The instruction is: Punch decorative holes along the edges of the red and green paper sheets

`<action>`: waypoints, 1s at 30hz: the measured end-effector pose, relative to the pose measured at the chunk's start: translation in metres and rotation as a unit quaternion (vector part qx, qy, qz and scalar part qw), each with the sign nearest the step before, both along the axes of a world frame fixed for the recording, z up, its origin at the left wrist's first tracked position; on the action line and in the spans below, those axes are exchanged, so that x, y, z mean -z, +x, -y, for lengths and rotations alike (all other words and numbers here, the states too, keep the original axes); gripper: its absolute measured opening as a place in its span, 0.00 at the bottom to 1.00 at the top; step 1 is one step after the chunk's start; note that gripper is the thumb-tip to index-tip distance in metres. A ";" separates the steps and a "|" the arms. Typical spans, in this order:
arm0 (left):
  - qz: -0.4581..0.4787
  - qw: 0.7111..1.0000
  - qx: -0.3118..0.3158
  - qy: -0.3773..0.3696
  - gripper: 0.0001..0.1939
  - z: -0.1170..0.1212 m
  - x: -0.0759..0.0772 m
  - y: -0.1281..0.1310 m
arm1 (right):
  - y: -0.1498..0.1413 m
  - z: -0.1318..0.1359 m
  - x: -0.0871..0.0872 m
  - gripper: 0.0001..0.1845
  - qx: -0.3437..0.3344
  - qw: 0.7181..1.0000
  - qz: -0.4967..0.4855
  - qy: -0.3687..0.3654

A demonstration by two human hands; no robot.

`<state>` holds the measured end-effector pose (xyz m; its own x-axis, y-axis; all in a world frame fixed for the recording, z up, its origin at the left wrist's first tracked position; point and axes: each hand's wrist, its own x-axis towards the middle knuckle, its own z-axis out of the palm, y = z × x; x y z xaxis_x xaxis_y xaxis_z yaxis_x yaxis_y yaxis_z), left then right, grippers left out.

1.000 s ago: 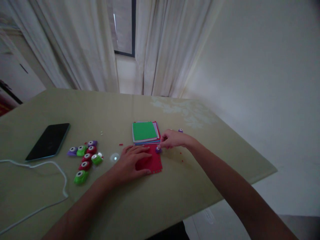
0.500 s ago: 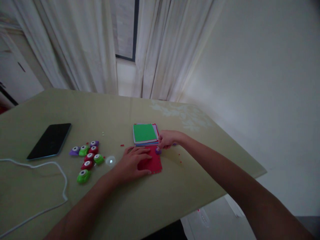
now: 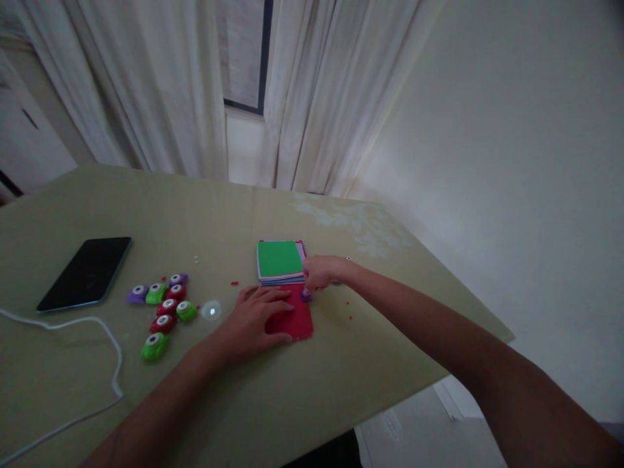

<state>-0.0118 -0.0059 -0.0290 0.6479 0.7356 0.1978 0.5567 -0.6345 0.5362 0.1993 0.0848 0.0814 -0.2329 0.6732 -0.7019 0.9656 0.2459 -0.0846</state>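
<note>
My left hand (image 3: 256, 325) lies flat with spread fingers on a sheet of red paper (image 3: 301, 322), whose edge shows a row of small punched holes. At the paper's right edge sits a small purple craft punch (image 3: 307, 296). My right hand (image 3: 318, 272) is closed over this punch from above, its fingers curled and pressing on the top. The hand hides most of the punch's upper part. Just beyond the red sheet lies a stack of coloured paper with a green sheet (image 3: 280, 259) on top.
Several purple, green and red craft punches (image 3: 167, 307) are grouped at the left, beside a clear round lid (image 3: 211, 310). Farther left are a black tablet (image 3: 85, 273) and a white cable (image 3: 114, 351). Small red paper bits (image 3: 234, 283) are scattered about. Another punch is partly hidden behind my right wrist.
My right hand has gone from a fingertip hold on the purple punch to a closed fist pressing over it. My left hand stays on the red paper. The camera view shifted slightly.
</note>
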 end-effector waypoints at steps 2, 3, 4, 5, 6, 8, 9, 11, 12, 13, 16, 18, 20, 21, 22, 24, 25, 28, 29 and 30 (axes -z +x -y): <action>0.004 1.000 -0.001 0.005 0.29 0.000 0.001 0.000 | 0.001 -0.001 0.001 0.12 -0.003 1.000 -0.001 -0.004; 0.004 1.000 -0.001 0.006 0.28 0.000 0.001 0.000 | 0.002 -0.001 0.001 0.12 -0.004 1.000 -0.003 -0.006; 0.002 1.000 0.000 0.007 0.28 0.000 0.001 0.000 | 0.003 -0.002 0.001 0.12 -0.004 1.000 -0.005 -0.007; -0.001 1.000 0.001 0.006 0.28 0.000 0.001 0.000 | 0.004 -0.001 0.002 0.12 -0.006 1.000 -0.007 -0.007; -0.005 1.000 0.002 0.004 0.28 0.000 0.000 0.000 | 0.005 -0.001 0.002 0.13 -0.008 1.000 -0.008 -0.006; -0.009 1.000 0.002 0.002 0.28 0.000 0.000 0.000 | 0.006 0.000 0.002 0.13 -0.011 1.000 -0.010 -0.001; -0.009 1.000 0.001 0.002 0.28 0.000 0.000 0.000 | 0.006 0.000 0.003 0.14 -0.012 1.000 -0.012 0.001; -0.008 1.000 -0.001 0.004 0.28 0.000 0.001 -0.001 | 0.007 -0.001 0.005 0.14 -0.013 1.000 -0.018 0.004; -0.008 1.000 -0.001 0.005 0.28 0.000 0.001 -0.001 | 0.008 -0.002 0.006 0.15 -0.012 1.000 -0.021 0.003; -0.009 1.000 -0.001 0.005 0.28 0.000 0.001 -0.001 | 0.008 -0.003 0.008 0.16 -0.010 1.000 -0.025 0.002; -0.011 1.000 -0.002 0.005 0.28 0.000 0.001 -0.001 | 0.013 -0.009 0.015 0.19 0.003 0.999 -0.040 -0.012; -0.014 1.000 -0.002 0.003 0.29 0.000 0.000 -0.001 | 0.018 -0.011 0.018 0.20 0.016 0.998 -0.059 -0.026; -0.022 1.000 -0.001 -0.003 0.29 0.000 -0.001 -0.001 | 0.025 -0.011 0.020 0.20 0.028 0.996 -0.084 -0.030; -0.026 1.000 -0.001 -0.007 0.29 0.000 -0.002 -0.001 | 0.029 -0.009 0.021 0.20 0.033 0.995 -0.096 -0.027; -0.031 0.999 0.000 -0.011 0.29 0.000 -0.003 -0.001 | 0.034 -0.007 0.022 0.20 0.037 0.993 -0.109 -0.020; -0.035 0.999 0.001 -0.016 0.29 -0.001 -0.005 -0.001 | 0.045 -0.001 0.026 0.25 0.050 0.990 -0.129 0.001; -0.035 0.999 0.001 -0.017 0.29 -0.001 -0.005 0.000 | 0.050 0.002 0.029 0.27 0.069 0.985 -0.156 0.019; -0.030 0.999 -0.002 -0.023 0.29 0.000 -0.008 0.000 | 0.065 0.015 0.042 0.27 0.106 0.962 -0.244 0.052; -0.030 0.999 -0.003 -0.026 0.29 0.000 -0.009 0.000 | 0.068 0.020 0.046 0.25 0.117 0.950 -0.280 0.070; -0.031 0.999 -0.003 -0.028 0.29 0.000 -0.010 0.000 | 0.071 0.026 0.050 0.23 0.130 0.937 -0.312 0.089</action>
